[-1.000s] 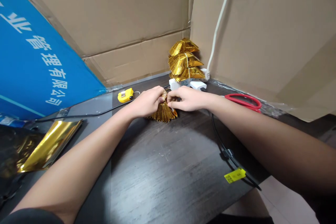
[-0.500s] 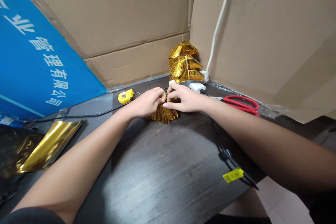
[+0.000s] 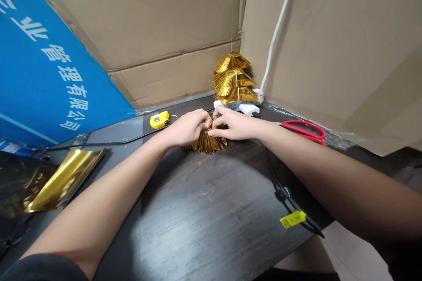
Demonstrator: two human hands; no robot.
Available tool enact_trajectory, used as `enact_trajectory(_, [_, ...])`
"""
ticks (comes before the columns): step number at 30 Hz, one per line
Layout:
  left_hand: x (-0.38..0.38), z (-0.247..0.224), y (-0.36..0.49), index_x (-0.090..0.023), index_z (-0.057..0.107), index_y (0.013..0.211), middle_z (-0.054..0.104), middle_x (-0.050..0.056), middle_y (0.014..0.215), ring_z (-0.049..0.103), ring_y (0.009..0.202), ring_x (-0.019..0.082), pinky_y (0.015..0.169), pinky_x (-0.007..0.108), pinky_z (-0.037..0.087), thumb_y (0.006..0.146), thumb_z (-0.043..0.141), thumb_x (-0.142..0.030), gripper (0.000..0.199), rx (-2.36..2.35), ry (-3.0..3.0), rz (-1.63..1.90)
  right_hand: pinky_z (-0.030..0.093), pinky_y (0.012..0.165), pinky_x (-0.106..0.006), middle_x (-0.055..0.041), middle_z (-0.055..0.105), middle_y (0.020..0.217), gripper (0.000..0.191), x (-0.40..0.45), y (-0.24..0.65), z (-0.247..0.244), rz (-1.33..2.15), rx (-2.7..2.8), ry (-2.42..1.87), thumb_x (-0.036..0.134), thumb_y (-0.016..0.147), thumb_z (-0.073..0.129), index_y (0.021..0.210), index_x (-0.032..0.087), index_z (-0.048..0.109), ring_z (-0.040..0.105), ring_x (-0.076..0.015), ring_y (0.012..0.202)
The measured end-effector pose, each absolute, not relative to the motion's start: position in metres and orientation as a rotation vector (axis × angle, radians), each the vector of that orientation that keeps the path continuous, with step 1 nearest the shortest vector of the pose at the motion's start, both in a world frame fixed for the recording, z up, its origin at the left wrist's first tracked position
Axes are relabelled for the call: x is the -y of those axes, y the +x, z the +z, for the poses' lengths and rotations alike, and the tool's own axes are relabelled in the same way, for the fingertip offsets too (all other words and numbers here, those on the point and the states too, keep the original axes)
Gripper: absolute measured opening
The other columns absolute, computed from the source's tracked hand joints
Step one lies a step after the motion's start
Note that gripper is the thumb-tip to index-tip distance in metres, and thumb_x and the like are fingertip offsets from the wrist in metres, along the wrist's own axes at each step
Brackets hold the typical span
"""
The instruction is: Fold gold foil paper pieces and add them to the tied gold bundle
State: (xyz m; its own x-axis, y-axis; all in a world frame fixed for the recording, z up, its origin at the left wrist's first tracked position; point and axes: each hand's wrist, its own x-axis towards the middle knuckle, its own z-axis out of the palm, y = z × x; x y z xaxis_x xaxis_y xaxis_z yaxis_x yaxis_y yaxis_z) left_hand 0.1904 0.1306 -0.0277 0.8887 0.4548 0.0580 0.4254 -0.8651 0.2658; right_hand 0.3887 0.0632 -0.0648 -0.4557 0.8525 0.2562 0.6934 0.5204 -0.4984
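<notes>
Your left hand [image 3: 190, 127] pinches top of gold foil fan [image 3: 207, 144], low at table [image 3: 198, 202], in front of stacked fans [image 3: 232, 80]. Right hand [image 3: 233, 124] curls close beside; can't tell whether its fingers grip. Fan could splay if your left pinch slackens.

1. The foil fan [image 3: 207, 144] is between the left hand [image 3: 191, 127] and the right hand [image 3: 235, 124], over the tabletop [image 3: 204, 210].
2. Behind the hands, the foil-fan stack [image 3: 232, 82] stands on or just behind the power strip [image 3: 233, 106].
3. The tape measure [image 3: 159, 120] lies left; the scissors [image 3: 298, 133] lie behind the right forearm [image 3: 306, 162].
4. The foil sheets [image 3: 67, 180] lie far left; the cable tag [image 3: 292, 219], front right.
</notes>
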Motion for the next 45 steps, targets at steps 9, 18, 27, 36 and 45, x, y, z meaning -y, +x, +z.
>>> enact_trajectory(9, [-0.132,-0.029,0.19,-0.02,0.053,0.088,0.063,0.008,0.095,0.06,0.089,0.023,0.083,0.037,0.049,0.088,0.042,-0.02,0.011,-0.662,2.803,0.15,0.048,0.096,-0.044,-0.0071,0.048,0.096,0.029,-0.061,0.392,-0.062,0.501,2.293,-1.26,0.043,0.096,0.063,0.088,0.019,0.078,0.055,-0.0251,0.097])
enact_trajectory(18, [-0.13,-0.028,0.191,-0.019,0.057,0.09,0.066,0.008,0.097,0.061,0.089,0.022,0.083,0.036,0.049,0.086,0.044,-0.018,0.013,-0.692,2.792,0.16,0.047,0.096,-0.042,-0.0074,0.049,0.098,0.023,-0.062,0.39,-0.064,0.483,2.263,-1.203,0.037,0.092,0.071,0.08,0.018,0.074,0.054,-0.0248,0.099])
enact_trajectory(27, [-0.129,-0.027,0.193,-0.018,0.058,0.09,0.067,0.008,0.097,0.061,0.088,0.022,0.082,0.036,0.048,0.086,0.043,-0.019,0.016,-0.72,2.77,0.166,0.046,0.099,-0.046,-0.0078,0.049,0.096,0.025,-0.064,0.387,-0.069,0.486,2.261,-1.252,0.04,0.094,0.068,0.085,0.018,0.076,0.052,-0.027,0.103])
enact_trajectory(36, [-0.133,-0.027,0.192,-0.018,0.058,0.09,0.067,0.009,0.1,0.062,0.092,0.023,0.084,0.037,0.048,0.087,0.043,-0.021,0.016,-0.688,2.743,0.148,0.046,0.098,-0.046,-0.0074,0.048,0.095,0.028,-0.063,0.384,-0.07,0.504,2.226,-1.271,0.041,0.094,0.068,0.08,0.018,0.074,0.052,-0.0274,0.104])
enact_trajectory(45, [-0.136,-0.027,0.187,-0.019,0.058,0.091,0.069,0.005,0.092,0.061,0.082,0.019,0.075,0.032,0.047,0.096,0.043,-0.038,0.025,-0.681,2.655,0.267,0.048,0.094,-0.046,-0.0062,0.052,0.093,0.023,-0.066,0.393,-0.069,0.541,2.188,-1.142,0.038,0.095,0.06,0.084,0.019,0.067,0.055,-0.0242,0.094])
